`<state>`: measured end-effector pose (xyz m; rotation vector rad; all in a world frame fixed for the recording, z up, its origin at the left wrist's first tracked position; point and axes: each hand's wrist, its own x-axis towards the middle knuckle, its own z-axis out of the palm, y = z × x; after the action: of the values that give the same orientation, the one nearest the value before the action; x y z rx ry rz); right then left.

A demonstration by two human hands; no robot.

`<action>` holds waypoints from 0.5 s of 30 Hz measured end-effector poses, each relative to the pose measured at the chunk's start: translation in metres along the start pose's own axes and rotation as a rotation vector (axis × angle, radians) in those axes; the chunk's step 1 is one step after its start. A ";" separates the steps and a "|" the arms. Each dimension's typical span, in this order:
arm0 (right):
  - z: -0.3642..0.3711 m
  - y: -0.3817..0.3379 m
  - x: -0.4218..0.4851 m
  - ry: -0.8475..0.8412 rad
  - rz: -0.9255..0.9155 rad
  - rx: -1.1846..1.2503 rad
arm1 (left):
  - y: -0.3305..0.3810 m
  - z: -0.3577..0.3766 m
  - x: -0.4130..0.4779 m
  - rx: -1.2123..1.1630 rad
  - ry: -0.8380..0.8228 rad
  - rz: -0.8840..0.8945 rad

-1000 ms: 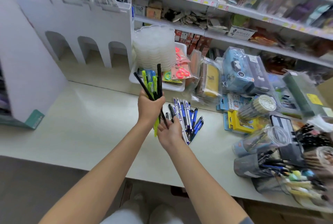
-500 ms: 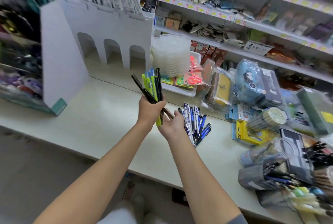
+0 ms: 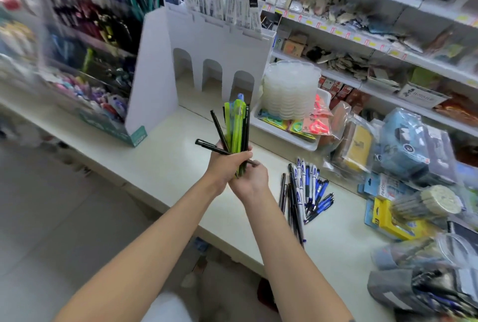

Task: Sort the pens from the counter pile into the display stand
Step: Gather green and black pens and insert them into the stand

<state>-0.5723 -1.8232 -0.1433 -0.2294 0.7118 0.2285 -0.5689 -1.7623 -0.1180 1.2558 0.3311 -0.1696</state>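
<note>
Lime-green, black and pale-blue plastic barrels make up the bundle of pens, slim straight rods fanned upward above the counter. Two green barrels, one blue-tipped barrel and at least three thin black ones can be counted, one of the black ones angled out to the left. The left hand is clenched round the bundle's middle. The right hand sits just beneath, touching the lower ends. Its fingers are tucked out of sight under the left hand, so I cannot tell whether they grasp anything.

The counter is smooth and off-white. On it, to the right of the hands, lies the pile of pens, blue-and-white and dark barrels lying roughly parallel. There are more than ten, too blurred for an exact count.

The display stand stands at the left of the counter. It has a flat white card side wall and stepped tiers packed with upright pens, all blurred. Beside it stands a white card unit with three arched openings. To the right of that, a stack of clear scalloped plastic dishes sits in a white tray.
</note>
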 end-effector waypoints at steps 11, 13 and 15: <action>0.104 0.038 -0.012 -0.316 -0.679 -1.551 | 0.066 -0.101 0.041 0.249 -0.274 0.116; 0.128 0.059 -0.002 -0.289 -0.779 -1.736 | 0.082 -0.115 0.056 0.305 -0.289 0.182; 0.149 0.074 0.014 -0.219 -0.889 -1.699 | 0.099 -0.134 0.075 0.317 -0.288 0.196</action>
<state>-0.4909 -1.7090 -0.0528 -2.0464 -0.0280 -0.0607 -0.4890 -1.6005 -0.0906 1.5448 -0.0725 -0.2381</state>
